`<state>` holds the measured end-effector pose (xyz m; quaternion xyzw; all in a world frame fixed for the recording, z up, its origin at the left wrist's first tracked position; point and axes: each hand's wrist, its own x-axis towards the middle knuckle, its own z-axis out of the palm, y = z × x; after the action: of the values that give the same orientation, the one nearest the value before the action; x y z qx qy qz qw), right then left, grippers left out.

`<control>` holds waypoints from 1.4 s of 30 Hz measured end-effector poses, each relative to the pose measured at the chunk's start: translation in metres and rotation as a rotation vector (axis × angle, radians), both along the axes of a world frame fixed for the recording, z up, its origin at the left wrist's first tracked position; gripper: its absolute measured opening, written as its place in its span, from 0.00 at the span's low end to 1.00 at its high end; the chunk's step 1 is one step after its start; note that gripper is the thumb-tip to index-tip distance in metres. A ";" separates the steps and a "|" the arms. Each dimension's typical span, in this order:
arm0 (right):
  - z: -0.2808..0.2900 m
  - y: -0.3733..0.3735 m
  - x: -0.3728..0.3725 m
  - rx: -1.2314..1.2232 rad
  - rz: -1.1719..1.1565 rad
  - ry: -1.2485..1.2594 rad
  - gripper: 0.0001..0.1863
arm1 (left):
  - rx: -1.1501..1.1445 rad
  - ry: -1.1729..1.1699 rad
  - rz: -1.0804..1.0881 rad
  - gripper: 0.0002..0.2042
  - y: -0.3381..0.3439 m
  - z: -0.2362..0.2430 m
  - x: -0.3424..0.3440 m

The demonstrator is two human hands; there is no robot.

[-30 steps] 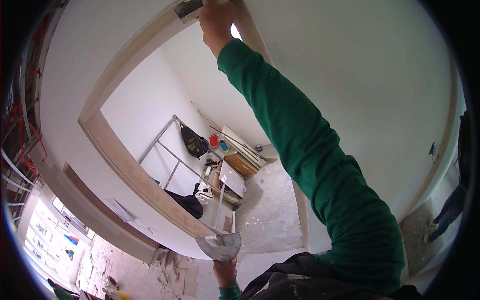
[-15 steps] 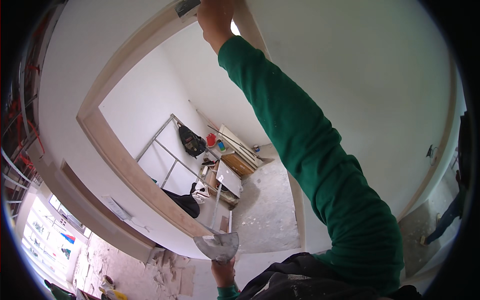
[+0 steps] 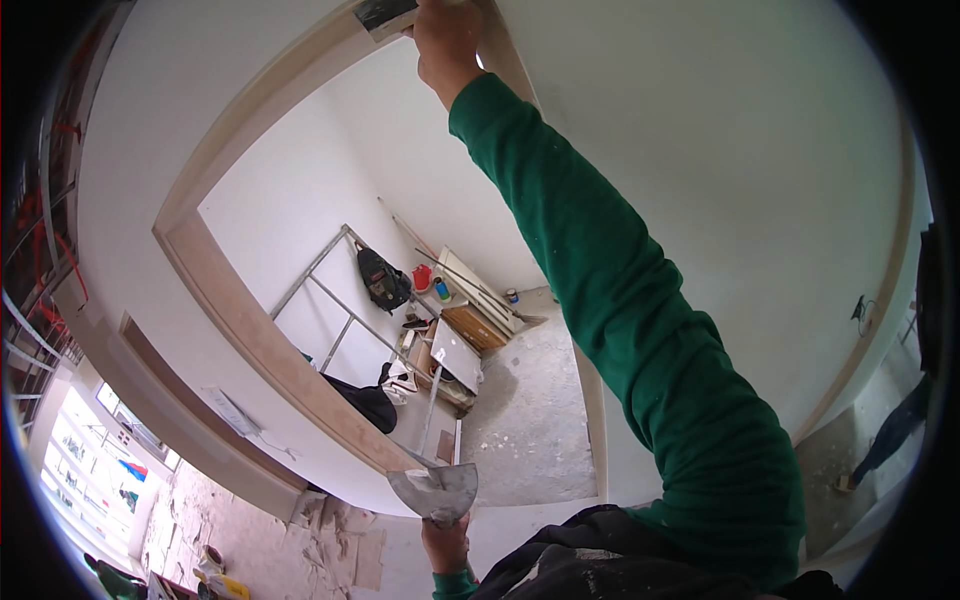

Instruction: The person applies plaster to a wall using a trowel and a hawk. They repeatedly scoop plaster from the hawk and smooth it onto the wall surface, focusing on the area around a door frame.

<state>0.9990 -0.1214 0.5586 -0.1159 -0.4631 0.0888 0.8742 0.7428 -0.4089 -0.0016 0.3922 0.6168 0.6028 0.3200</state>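
Observation:
My right arm, in a green sleeve, reaches up to the top of a doorway. There my right hand (image 3: 450, 48) is closed on a flat scraper, whose dark metal blade (image 3: 385, 16) lies against the head of the door frame (image 3: 215, 275). Its handle is hidden by my fingers. Low in front of me, my left hand (image 3: 445, 546) grips a wide putty knife (image 3: 435, 490) with its blade up. Greyish residue marks that blade, and its upper edge overlaps the lower part of the frame in view.
Through the doorway are a metal scaffold frame (image 3: 322, 285), a black backpack (image 3: 383, 280), a red container (image 3: 422, 278) and a wooden cabinet (image 3: 476, 327) on a concrete floor (image 3: 530, 430). Scraps litter the floor (image 3: 330, 545) at lower left. Another person's leg (image 3: 890, 430) shows far right.
My right hand and its scraper have shifted slightly right along the frame head. My left hand with the putty knife stays nearly still. The person at far right has shifted a little.

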 end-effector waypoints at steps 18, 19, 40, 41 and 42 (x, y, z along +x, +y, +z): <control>0.003 0.009 -0.011 0.244 -0.175 0.048 0.18 | -0.107 0.009 -0.065 0.19 -0.002 0.014 0.001; -0.002 0.011 -0.008 0.283 -0.194 0.063 0.18 | -0.104 0.032 -0.060 0.19 0.000 0.011 0.000; 0.008 -0.017 -0.007 0.149 -0.013 -0.025 0.16 | -0.126 -0.026 -0.022 0.17 -0.008 0.015 0.007; 0.009 -0.018 -0.007 0.143 0.010 -0.009 0.16 | -0.141 -0.024 -0.018 0.17 -0.008 0.017 0.007; 0.009 -0.020 -0.007 0.150 0.047 -0.016 0.17 | -0.157 -0.022 -0.014 0.17 -0.007 0.017 0.008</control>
<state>0.9919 -0.1414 0.5681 -0.0401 -0.4778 0.0733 0.8745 0.7506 -0.4162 0.0157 0.3636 0.6559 0.5545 0.3607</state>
